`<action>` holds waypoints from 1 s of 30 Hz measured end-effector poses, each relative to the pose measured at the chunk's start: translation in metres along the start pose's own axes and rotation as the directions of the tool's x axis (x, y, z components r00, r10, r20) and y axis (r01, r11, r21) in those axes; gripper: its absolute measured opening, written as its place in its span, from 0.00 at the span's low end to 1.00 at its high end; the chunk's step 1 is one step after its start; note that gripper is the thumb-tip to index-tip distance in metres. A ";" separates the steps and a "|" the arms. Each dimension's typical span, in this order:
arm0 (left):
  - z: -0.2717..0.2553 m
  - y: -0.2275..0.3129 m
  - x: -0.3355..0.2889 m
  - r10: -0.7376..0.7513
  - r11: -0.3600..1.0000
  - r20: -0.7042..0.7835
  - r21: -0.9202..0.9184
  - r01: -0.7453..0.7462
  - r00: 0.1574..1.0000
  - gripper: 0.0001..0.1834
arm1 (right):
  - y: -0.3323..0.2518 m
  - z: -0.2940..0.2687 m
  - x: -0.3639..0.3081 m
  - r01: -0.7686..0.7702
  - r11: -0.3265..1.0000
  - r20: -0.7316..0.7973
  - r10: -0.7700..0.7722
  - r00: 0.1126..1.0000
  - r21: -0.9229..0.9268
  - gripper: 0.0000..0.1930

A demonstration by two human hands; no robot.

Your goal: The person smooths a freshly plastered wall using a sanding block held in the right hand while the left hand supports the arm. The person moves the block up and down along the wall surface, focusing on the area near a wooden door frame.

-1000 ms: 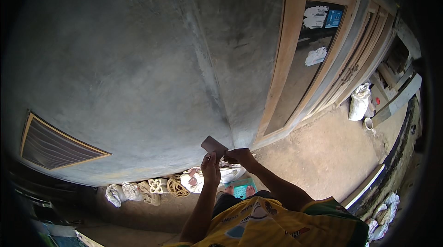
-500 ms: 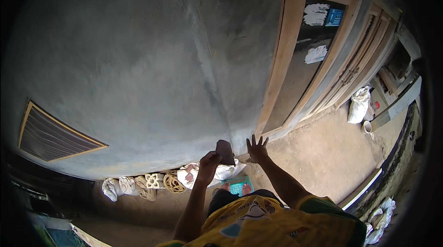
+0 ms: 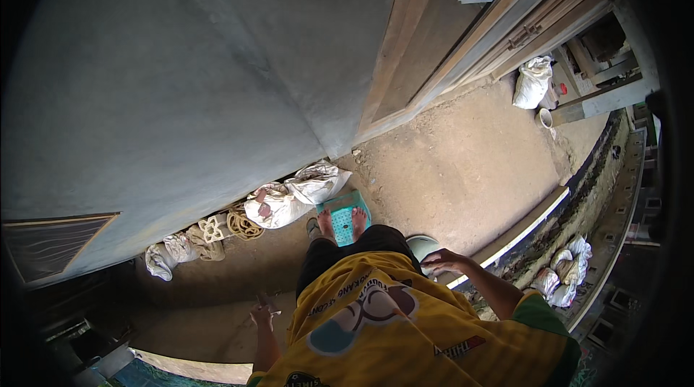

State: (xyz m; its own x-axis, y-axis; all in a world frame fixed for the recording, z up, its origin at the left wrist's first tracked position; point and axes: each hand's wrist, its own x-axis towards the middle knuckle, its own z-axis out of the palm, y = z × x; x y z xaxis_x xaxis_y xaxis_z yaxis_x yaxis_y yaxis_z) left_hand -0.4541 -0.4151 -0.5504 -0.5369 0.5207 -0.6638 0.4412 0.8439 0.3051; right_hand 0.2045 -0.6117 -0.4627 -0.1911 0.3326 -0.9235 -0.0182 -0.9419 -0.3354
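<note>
Down at my left side, my left hand [image 3: 262,315] is closed on a thin dark brown sheet [image 3: 270,303], which I see nearly edge-on. My right hand [image 3: 444,262] hangs by my right hip, fingers loosely stretched, with nothing visible in it. Just beyond that hand is a pale round container [image 3: 422,247], partly hidden by my body. My bare feet stand on a turquoise perforated plastic crate [image 3: 343,234]. The bare grey plastered wall [image 3: 217,83] rises in front of me, away from both hands.
White sacks [image 3: 316,181] lie along the wall's foot, then a coiled rope [image 3: 244,223] and a patterned vent block [image 3: 212,229]. A wooden door frame [image 3: 405,32] stands at right. Farther off are a full white sack [image 3: 533,83] and a small bucket [image 3: 543,118].
Both hands have dropped from in front of the wall to my sides, the left still with the brown sheet. The view has tilted down, showing more of the ground and crate.
</note>
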 end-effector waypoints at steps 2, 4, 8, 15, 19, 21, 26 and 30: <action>-0.015 -0.048 -0.013 -0.021 0.998 0.058 -0.052 0.024 0.998 0.13 | 0.007 0.029 -0.003 0.235 0.946 -0.047 -0.230 0.972 0.225 0.29; -0.024 -0.060 -0.021 -0.049 0.998 0.113 -0.037 0.053 0.992 0.12 | 0.009 0.055 -0.002 0.445 0.848 -0.177 -0.409 0.895 0.287 0.28; -0.016 0.014 -0.014 0.131 0.991 0.205 -0.057 -0.122 0.970 0.10 | -0.002 0.071 0.007 0.507 0.839 -0.360 -0.543 0.758 -0.199 0.27; 0.006 0.251 -0.014 0.737 0.673 0.179 -0.109 -0.731 0.652 0.08 | 0.002 0.070 0.001 0.197 0.980 -0.113 -0.195 0.974 0.006 0.19; 0.012 0.304 -0.028 0.781 0.623 0.204 -0.209 -0.754 0.590 0.07 | 0.009 0.092 0.013 0.523 0.756 -0.362 -0.395 0.844 0.394 0.24; 0.018 0.294 -0.023 0.789 0.611 0.227 -0.196 -0.767 0.571 0.07 | 0.006 0.095 0.027 0.573 0.820 -0.387 -0.532 0.753 -0.011 0.26; 0.028 0.187 0.015 0.656 0.730 0.277 0.006 -0.684 0.702 0.10 | -0.005 0.086 0.057 0.462 0.686 -0.479 -0.725 0.494 -0.562 0.23; 0.009 0.097 0.028 0.481 0.833 0.263 0.159 -0.529 0.836 0.12 | -0.007 0.088 0.063 0.551 0.697 -0.610 -0.698 0.375 -0.459 0.20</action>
State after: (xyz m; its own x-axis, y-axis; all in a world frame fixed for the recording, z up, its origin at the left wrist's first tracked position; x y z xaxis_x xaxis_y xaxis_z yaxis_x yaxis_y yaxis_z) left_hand -0.4197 -0.3195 -0.5454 -0.0476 0.8072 -0.5883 0.7663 0.4073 0.4969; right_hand 0.1059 -0.5881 -0.5018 0.5399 0.8110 -0.2253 0.3324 -0.4514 -0.8281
